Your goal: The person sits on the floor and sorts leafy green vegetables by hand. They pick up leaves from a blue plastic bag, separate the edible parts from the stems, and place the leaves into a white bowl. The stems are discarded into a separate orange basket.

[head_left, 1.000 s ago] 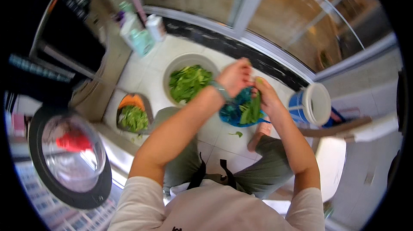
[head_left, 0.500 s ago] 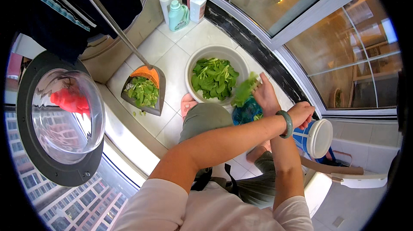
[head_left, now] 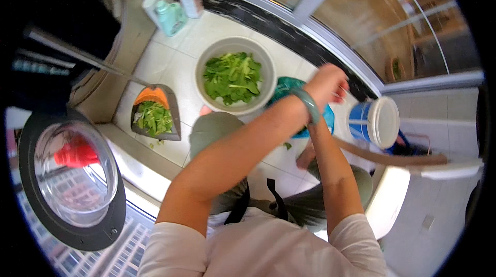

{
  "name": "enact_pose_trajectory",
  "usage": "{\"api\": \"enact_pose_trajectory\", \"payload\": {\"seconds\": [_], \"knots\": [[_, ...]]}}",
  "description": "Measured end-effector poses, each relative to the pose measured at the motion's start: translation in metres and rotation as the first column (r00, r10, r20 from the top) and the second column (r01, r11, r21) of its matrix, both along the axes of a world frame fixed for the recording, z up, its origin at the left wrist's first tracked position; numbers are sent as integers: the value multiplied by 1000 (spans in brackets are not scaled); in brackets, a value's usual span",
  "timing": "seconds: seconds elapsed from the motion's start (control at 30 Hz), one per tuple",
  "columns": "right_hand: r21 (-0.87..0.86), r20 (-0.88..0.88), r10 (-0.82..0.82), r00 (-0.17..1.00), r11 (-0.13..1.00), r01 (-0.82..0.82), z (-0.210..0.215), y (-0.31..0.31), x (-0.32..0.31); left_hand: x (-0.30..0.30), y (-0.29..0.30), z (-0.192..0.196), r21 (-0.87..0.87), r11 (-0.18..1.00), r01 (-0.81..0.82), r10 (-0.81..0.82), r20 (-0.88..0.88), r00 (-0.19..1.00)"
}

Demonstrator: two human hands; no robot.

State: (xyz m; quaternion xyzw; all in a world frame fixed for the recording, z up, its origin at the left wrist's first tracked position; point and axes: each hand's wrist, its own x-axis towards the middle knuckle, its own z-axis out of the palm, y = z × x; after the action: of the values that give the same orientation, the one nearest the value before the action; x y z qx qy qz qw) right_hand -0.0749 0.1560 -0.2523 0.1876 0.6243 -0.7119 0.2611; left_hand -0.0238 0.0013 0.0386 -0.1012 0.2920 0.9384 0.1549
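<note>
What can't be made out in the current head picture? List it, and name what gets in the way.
- Right hand, head view: hidden behind the left wrist; its grip can't be seen.
- Left hand, head view: blurred; whether its fingers hold anything is unclear.
- Blue-green bag, head view: partly covered by the left forearm; its full contents are hidden.
- Bottle label, head view: too small and blurred.
</note>
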Motion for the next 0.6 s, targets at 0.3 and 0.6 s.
{"api": "enact_pose_trajectory", "payload": {"seconds": [0.3, 0.6], "knots": [[306, 247, -177, 953, 947, 96, 5, 69, 34, -4, -78, -2, 62, 976, -209, 211, -18, 977], [536, 50, 47, 998, 842, -66, -31, 58, 49, 6, -106, -7, 2, 983, -186, 186, 63, 981]]}}
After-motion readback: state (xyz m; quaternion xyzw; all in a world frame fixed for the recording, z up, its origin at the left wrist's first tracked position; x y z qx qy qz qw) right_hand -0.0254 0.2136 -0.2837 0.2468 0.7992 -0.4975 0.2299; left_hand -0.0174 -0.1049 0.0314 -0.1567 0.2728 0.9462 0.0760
